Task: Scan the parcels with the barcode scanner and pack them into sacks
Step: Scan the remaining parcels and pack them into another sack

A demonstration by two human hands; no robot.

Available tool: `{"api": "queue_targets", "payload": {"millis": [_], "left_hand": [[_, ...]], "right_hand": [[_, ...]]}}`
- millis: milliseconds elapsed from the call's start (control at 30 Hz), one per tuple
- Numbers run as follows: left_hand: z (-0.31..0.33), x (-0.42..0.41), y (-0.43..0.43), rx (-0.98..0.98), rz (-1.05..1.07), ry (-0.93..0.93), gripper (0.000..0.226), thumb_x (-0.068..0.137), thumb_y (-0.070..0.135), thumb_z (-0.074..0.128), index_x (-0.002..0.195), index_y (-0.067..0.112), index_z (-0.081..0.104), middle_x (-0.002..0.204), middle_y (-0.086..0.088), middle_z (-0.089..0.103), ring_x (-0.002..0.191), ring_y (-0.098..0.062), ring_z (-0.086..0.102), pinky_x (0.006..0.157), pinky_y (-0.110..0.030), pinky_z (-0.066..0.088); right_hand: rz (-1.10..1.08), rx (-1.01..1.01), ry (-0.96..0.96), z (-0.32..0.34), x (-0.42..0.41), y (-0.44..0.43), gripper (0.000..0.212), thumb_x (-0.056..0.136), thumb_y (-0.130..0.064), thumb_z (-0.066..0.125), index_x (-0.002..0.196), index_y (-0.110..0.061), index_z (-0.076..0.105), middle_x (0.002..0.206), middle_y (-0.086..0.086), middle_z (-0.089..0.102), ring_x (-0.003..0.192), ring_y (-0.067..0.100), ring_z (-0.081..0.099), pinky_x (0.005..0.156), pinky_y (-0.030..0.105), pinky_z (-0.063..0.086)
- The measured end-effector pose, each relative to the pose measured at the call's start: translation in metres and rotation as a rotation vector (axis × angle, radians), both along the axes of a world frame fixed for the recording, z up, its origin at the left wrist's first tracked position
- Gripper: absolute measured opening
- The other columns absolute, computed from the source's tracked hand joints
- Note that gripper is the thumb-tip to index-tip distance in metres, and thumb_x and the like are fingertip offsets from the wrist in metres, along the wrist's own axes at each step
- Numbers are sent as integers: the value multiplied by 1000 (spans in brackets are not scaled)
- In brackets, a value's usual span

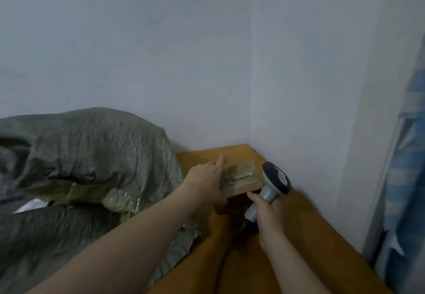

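The parcel (241, 178) carries marks on its top face, but they are too blurred to read. It is a small flat block in brown cardboard colour, with glossy tape crossing the top. It sits at the far corner of the orange-brown wooden surface (305, 243), by the pale wall (207, 63), with a dark shadow under its near edge.

The left grip (207, 182) is clamped on the parcel's left end, one digit lying over the far edge and another under the near one (the rest are hidden behind the hand). The right grip (269, 215) is wrapped round the grey handle of the barcode scanner (276, 179). The scanner's dark head, with a light panel, is just beside the parcel's right end. Its black cable (221, 268) runs off the bottom edge.

A crumpled grey-green woven sack (92, 155) fills the left, cut off by the frame. Its mouth is hard to make out. Blue checked cloth (409, 178) shows at the right edge.
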State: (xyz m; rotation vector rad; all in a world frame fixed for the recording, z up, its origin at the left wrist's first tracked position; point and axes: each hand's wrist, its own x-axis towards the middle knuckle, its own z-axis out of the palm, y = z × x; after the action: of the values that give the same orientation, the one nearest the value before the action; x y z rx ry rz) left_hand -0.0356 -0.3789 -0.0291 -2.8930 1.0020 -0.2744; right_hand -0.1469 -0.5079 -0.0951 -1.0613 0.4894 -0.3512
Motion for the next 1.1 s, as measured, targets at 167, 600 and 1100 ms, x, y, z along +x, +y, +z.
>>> {"api": "queue_targets", "payload": {"millis": [167,600,1100], "left_hand": [[9,-64,31,-226,-54,-90,97,59,81,69,134,23,46,121,3,51,103,-21,61,85,-41,56],[-71,-162,136,-900,-109,-15,101,56,52,96,143,44,44,137,18,44,129,-9,46,107,-39,50],[-121,-153,175,-1430,-34,-33,28,88,41,76,104,26,59,108,2,62,103,-18,64,80,-47,59]], "right_hand": [[-109,-25,-76,14,-53,19,59,93,-9,71,146,-15,46,139,13,56,104,30,65,89,47,58],[-44,-81,-97,7,-133,80,44,92,-18,75,128,-28,51,107,-6,58,101,31,65,75,43,61],[84,-164,59,-10,-129,124,20,95,-33,71,111,-22,66,105,5,75,97,25,71,81,47,61]]}}
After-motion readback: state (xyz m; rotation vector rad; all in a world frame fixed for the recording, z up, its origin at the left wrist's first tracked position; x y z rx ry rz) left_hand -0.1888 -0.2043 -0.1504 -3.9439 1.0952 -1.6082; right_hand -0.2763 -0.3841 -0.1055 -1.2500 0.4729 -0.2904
